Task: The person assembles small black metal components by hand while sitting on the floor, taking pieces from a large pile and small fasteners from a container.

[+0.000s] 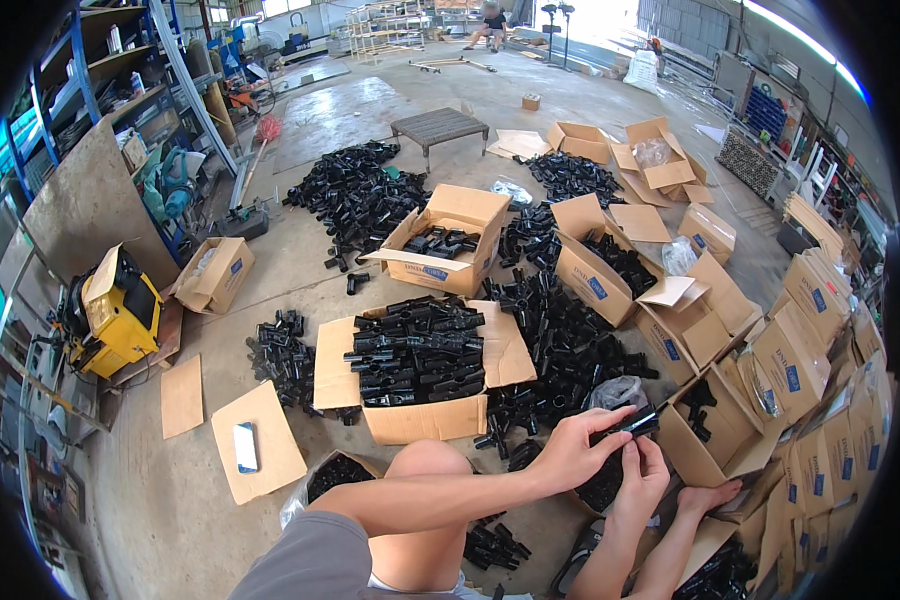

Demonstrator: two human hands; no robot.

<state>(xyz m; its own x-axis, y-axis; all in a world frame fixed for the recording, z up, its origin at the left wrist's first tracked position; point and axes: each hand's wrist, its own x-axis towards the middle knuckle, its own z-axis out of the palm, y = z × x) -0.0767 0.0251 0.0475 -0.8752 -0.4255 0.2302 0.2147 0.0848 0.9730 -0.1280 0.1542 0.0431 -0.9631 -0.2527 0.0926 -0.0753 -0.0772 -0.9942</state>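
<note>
A black plastic pipe fitting point(642, 422) is held up on the right, over the piles. My left hand point(574, 448) grips it from the left, thumb and fingers closed round its near end. My right hand point(640, 476) pinches it from below. Whether a smaller part sits between the fingertips I cannot make out. Just right of my hands stands an open cardboard box point(722, 455) with a few black fittings inside. Below my left forearm is a container of small black parts point(602, 490), partly hidden. A box packed high with black fittings point(420, 350) stands in front of me.
Loose black fittings point(360, 195) lie in heaps on the concrete floor. More open boxes point(450, 235) and stacked cartons point(820, 440) crowd the right side. A low slatted table point(440, 124) stands farther off. A yellow machine point(120, 315) is at left. A person point(492, 28) sits far back.
</note>
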